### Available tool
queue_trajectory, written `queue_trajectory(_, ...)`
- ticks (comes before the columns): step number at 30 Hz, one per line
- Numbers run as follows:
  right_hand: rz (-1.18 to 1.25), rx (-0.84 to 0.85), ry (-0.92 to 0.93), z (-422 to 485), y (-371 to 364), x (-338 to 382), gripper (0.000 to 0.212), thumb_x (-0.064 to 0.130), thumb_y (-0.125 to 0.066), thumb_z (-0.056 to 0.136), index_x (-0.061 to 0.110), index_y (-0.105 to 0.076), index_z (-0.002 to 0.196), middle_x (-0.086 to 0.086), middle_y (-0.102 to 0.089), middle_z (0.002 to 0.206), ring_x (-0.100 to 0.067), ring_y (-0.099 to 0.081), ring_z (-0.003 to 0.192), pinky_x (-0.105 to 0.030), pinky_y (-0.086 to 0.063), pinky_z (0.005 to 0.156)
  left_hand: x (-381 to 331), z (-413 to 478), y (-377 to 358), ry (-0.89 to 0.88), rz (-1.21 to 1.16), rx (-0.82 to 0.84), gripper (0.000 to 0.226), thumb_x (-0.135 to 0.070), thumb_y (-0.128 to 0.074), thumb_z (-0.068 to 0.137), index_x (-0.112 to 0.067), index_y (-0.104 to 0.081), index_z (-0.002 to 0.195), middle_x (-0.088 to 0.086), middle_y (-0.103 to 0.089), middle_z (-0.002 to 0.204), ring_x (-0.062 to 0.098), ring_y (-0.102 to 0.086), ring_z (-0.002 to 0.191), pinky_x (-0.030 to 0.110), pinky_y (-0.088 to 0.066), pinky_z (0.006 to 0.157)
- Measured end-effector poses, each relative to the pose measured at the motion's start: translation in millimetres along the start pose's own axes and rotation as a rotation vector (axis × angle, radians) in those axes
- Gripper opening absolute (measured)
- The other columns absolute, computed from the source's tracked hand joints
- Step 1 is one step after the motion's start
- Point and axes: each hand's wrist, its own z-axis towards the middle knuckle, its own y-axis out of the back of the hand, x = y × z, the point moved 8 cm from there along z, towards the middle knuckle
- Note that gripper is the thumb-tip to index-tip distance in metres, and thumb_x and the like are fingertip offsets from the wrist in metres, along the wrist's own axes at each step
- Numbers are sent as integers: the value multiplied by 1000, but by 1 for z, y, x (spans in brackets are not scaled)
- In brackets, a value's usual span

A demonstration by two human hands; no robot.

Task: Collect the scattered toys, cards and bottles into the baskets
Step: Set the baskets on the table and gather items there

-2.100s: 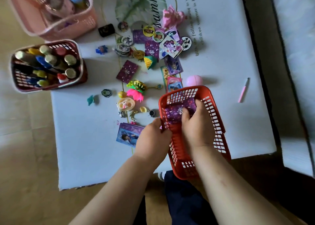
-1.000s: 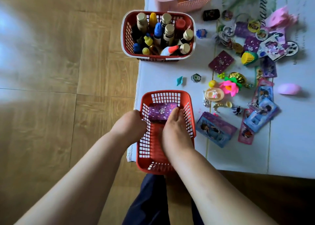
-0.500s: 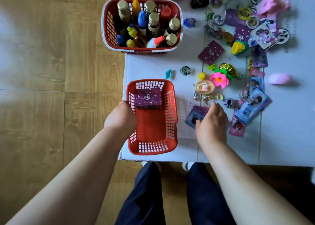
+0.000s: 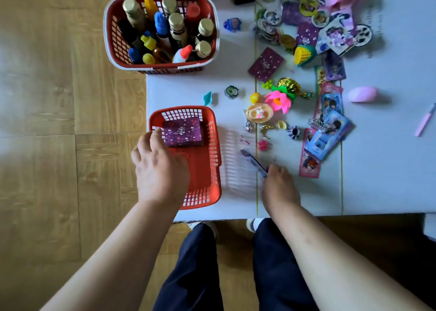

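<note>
Beside red basket [image 4: 213,145], card [image 4: 253,162] pinched in right hand [image 4: 279,188] grip.

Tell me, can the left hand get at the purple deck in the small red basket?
Probably yes. The left hand hovers over the open-topped basket, fingers beside the deck, with nothing covering it.

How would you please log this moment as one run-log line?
left hand: steadying red basket | right hand: lifting blue card | purple card deck: in basket
</note>
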Motion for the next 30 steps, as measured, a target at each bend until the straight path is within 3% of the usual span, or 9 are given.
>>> queue_trajectory(5,455,14,31,-16,31,-2,19,36,-50,95,18,-50,91,-5,-61,89,-28,-60,83,-32,-38,60,-56,-35,-41,-109,-340,308,59,-33,-60,92,-29,-35,145,0,-53,138,19,-57,119,41,-46,102)
queue_trajectory(8,672,104,213,-41,57,16,17,42,-60,88,26,-56,87,6,-67,81,-13,-64,76,-30,-48,63,-92,-61,-80,-14,-573,547,83,-36,-70,87,-29,-20,152,-7,-45,140,7,-48,126,19,-39,103)
queue_trajectory(10,741,261,288,-49,66,17,6,34,-66,85,31,-61,87,8,-70,82,-8,-66,77,-26,-49,66,-103,-65,-94,60,-655,515,78,-26,-70,88,-28,-23,150,-4,-55,133,8,-56,113,16,-46,92)
queue_trajectory(13,841,449,235,-27,67,-6,17,41,-71,82,27,-69,93,6,-73,87,-11,-68,83,-24,-52,66,-97,-56,-99,122,-589,404,80,-31,-63,82,-39,-17,147,4,-62,123,21,-64,99,36,-51,92)
queue_trajectory(17,742,-54,-396,62,56,-115,70,69,-65,68,11,-64,109,-13,-67,107,-31,-63,104,-38,-55,80,-98,-58,-107,128,-596,462,86,-29,-66,84,-47,-11,147,1,-59,121,16,-67,86,28,-57,76)
queue_trajectory(19,587,-103,-563,81,52,-142,85,64,-68,72,0,-52,125,-21,-56,125,-34,-52,121,-38,-47,90,-102,-64,-118,143,-603,475,69,-22,-67,86,-41,-25,138,5,-61,111,17,-65,80,24,-57,63)
queue_trajectory(22,636,-100,-593,100,46,-144,85,57,-80,63,5,-53,124,-18,-55,125,-33,-57,114,-38,-49,92,-99,-66,-129,207,-599,436,56,-23,-69,83,-36,-30,121,13,-59,108,29,-67,89,45,-58,81)
queue_trajectory(25,867,-172,-530,106,43,-148,58,40,-82,61,9,-67,108,-13,-70,105,-26,-69,89,-36,-57,76,-97,-67,-135,244,-600,380,52,-23,-69,83,-26,-33,121,7,-55,100,22,-60,82,44,-55,81)
queue_trajectory(30,1027,-269,-541,80,37,-168,39,26,-79,70,4,-64,99,-12,-69,90,-21,-62,69,-24,-40,56,-98,-66,-144,301,-575,366,52,-24,-67,82,-25,-33,122,5,-54,97,24,-61,87,46,-55,83)
